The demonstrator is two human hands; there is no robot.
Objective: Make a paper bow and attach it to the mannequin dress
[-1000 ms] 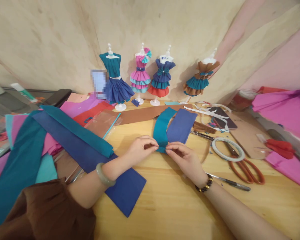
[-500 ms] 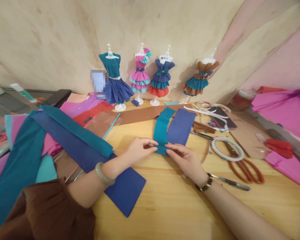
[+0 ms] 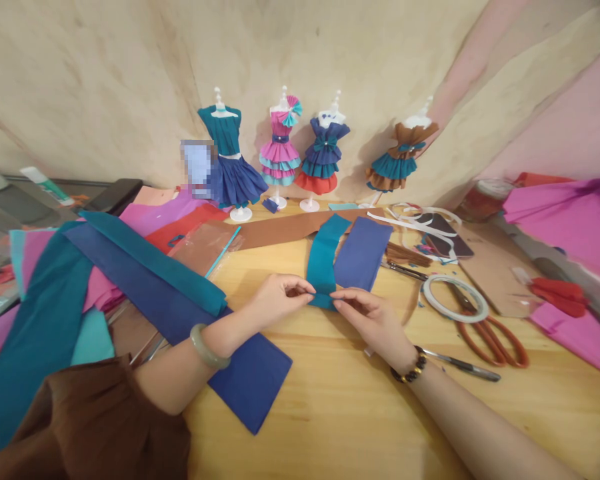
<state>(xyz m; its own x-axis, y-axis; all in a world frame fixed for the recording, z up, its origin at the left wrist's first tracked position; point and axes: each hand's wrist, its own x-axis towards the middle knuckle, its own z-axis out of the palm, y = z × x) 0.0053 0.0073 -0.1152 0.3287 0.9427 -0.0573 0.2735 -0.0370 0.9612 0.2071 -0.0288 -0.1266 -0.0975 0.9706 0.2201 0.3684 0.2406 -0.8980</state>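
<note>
Left hand (image 3: 284, 295) and right hand (image 3: 374, 319) pinch the folded end of a smooth teal strip (image 3: 324, 257) over the wood-grained tabletop (image 3: 330, 413); ruffled dress forms (image 3: 325, 153) line its back edge.

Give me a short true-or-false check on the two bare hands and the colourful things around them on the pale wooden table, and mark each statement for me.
1. The left hand and right hand both pinch a long, flat teal strip. True.
2. The black-and-gold beaded bracelet is on the left wrist. False: it is on the right; the left wears a pale green bangle.
3. The white ring-shaped tape roll lies partly over the orange-handled metal scissors. True.
4. The slim black-and-silver pen-like tool lies between the hands. False: it lies to the right of the right wrist.
5. The leftmost small white mannequin wears a teal top and blue skirt. True.
</note>
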